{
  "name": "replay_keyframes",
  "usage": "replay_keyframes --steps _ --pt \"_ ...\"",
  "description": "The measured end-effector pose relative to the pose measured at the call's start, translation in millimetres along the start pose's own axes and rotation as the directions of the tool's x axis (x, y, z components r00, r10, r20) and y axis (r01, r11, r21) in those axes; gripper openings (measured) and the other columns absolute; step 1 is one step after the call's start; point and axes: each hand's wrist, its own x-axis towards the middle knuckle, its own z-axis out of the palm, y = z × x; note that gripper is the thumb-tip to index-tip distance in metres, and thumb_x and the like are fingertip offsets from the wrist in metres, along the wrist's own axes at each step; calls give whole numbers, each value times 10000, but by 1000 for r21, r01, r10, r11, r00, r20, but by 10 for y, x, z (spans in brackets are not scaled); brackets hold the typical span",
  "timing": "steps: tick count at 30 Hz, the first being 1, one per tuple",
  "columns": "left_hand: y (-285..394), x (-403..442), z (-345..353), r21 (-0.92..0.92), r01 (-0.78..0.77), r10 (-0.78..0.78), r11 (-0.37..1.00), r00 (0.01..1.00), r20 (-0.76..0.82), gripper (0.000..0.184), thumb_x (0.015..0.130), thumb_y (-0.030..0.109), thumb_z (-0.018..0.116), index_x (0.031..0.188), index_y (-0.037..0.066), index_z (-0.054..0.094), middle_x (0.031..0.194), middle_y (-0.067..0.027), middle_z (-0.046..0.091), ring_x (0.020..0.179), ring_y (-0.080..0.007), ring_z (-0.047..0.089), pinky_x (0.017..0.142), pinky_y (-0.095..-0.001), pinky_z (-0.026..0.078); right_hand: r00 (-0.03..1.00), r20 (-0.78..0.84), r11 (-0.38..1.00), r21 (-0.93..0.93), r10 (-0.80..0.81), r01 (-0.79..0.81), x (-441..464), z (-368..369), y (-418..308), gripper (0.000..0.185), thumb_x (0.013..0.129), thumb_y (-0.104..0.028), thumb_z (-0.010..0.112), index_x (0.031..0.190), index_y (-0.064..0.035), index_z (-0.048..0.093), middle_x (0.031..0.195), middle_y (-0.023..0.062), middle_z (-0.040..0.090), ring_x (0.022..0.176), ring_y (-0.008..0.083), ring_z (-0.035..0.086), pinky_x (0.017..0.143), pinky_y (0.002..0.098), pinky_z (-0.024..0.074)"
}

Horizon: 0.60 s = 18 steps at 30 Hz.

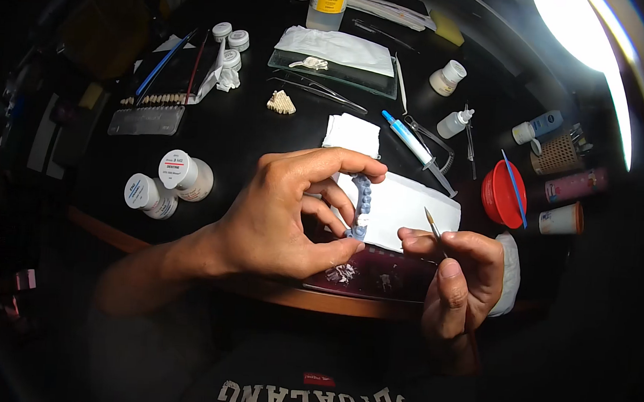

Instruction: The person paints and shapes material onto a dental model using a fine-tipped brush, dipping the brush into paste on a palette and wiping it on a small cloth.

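Note:
Between the thumb and fingers of my left hand [282, 206] is a blue-grey dental model [364, 196], held upright with its row of teeth toward the right. One tooth low on the model is white. My right hand [464, 274] pinches a fine-tipped brush [432, 223], its point angled up and to the left, apart from the model. Under both hands lies a folded white paper towel [402, 205]. Crumbs of white material [342, 273] are scattered on the dark red surface just below the model.
Two white-lidded jars [185, 176] stand at left beside a shade guide [148, 118]. Farther back are a glass slab [336, 74], tweezers [320, 92] and a clear bottle [328, 6]. A syringe [418, 151], red bowl [503, 194] and paper cup [561, 218] are at right, below a bright lamp [585, 40].

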Motion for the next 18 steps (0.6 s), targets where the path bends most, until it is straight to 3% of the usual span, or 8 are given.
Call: replay_keyframes --steps 1,2,5,6,9,13,18 --pt "18 20 -23 -5 2 -2 1000 1000 -5 620 736 -84 793 1297 -91 529 1325 -223 597 909 -111 685 780 -224 618 1000 -4 1000 20 -11 11 66 -18 -38 246 961 3 488 1180 92 558 1018 276 716 971 285 737 934 402 579" --pt "32 44 -34 -16 6 -6 1000 1000 -9 615 732 -84 795 1282 -84 519 1323 -224 597 905 -111 685 782 -225 618 999 -36 1000 1 22 -22 131 -26 -104 195 904 33 559 1086 90 598 990 273 715 956 281 738 946 421 569" --pt "92 140 -50 -103 68 -69 992 998 -10 596 709 -87 804 1219 -39 500 1324 -220 596 904 -111 679 772 -227 611 987 106 978 -186 119 -98 327 -151 -239 150 808 68 638 957 69 648 916 219 727 928 286 739 944 425 555" --pt "69 170 -59 -86 50 -49 995 999 16 604 708 -89 802 1231 -43 504 1330 -212 593 908 -112 679 767 -226 608 992 119 979 -202 32 -7 398 -164 -193 133 720 81 687 845 37 674 827 157 723 899 296 736 919 420 548" --pt "36 244 -68 -70 44 -39 997 997 65 617 705 -92 800 1258 -63 529 1335 -187 588 911 -119 682 758 -219 601 953 261 958 -194 -157 211 514 -255 -43 142 712 77 686 845 26 689 765 116 703 934 313 725 887 431 548" --pt "-115 239 -58 -72 -16 22 997 996 84 621 708 -94 798 1286 -84 571 1288 -148 593 920 -129 692 746 -211 595 954 280 994 -2 -107 112 381 -204 208 147 810 29 652 918 -3 558 770 133 653 1212 394 590 1132 553 422" --pt "-216 168 -89 -48 -15 20 999 994 103 650 683 -74 781 1314 -33 629 1207 -124 602 892 -126 711 771 -216 609 938 342 994 -72 -51 80 291 -122 228 124 865 37 615 894 -18 507 811 140 634 1316 485 529 1140 576 417"
